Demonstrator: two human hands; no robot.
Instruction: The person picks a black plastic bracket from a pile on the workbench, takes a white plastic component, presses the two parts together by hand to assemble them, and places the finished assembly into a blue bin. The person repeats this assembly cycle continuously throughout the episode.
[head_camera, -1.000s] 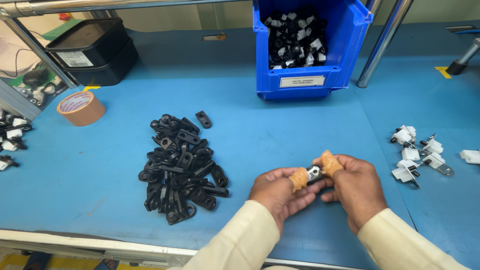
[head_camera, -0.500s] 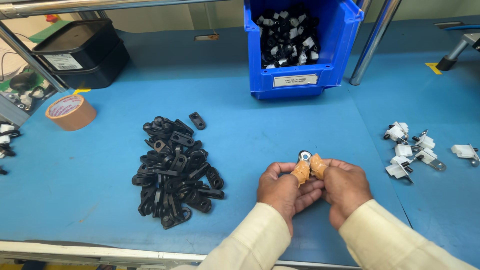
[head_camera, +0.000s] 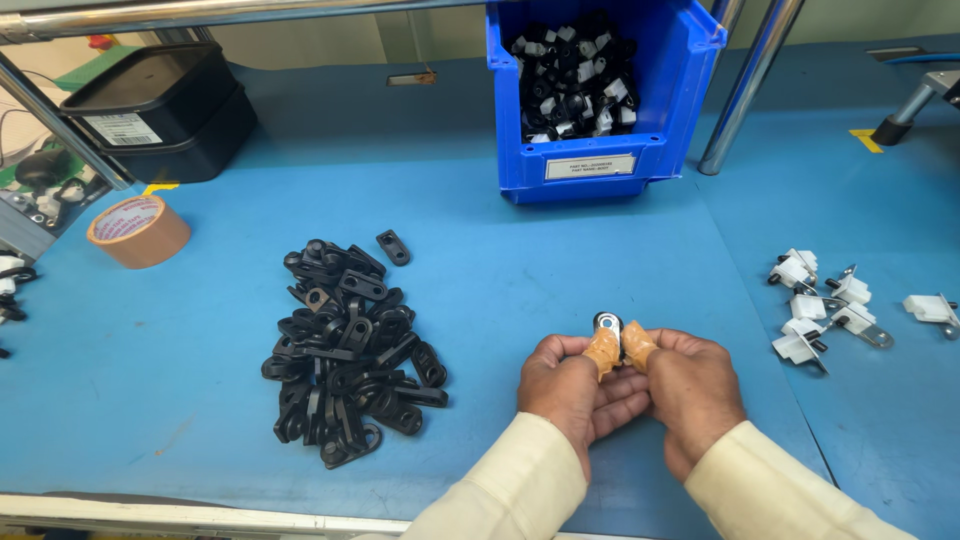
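Observation:
My left hand (head_camera: 568, 389) and my right hand (head_camera: 692, 385) meet over the blue table, thumbs pressed side by side. Both thumbs wear tan finger covers. Between the thumbs and fingers sits a small black part with a round metal eyelet (head_camera: 607, 323), gripped by both hands; most of it is hidden behind the thumbs. A heap of black plastic clips (head_camera: 345, 350) lies to the left of my left hand. Several white clips with metal pins (head_camera: 822, 310) lie to the right of my right hand.
A blue bin (head_camera: 600, 165) holding black and white parts stands at the back. Stacked black trays (head_camera: 160, 110) sit at the back left, a roll of brown tape (head_camera: 138, 231) in front of them. Metal frame posts (head_camera: 745, 90) rise beside the bin.
Both hands have drawn slightly closer together around the small part and turned it, so its metal eyelet now shows above the thumbs. The view shifted slightly.

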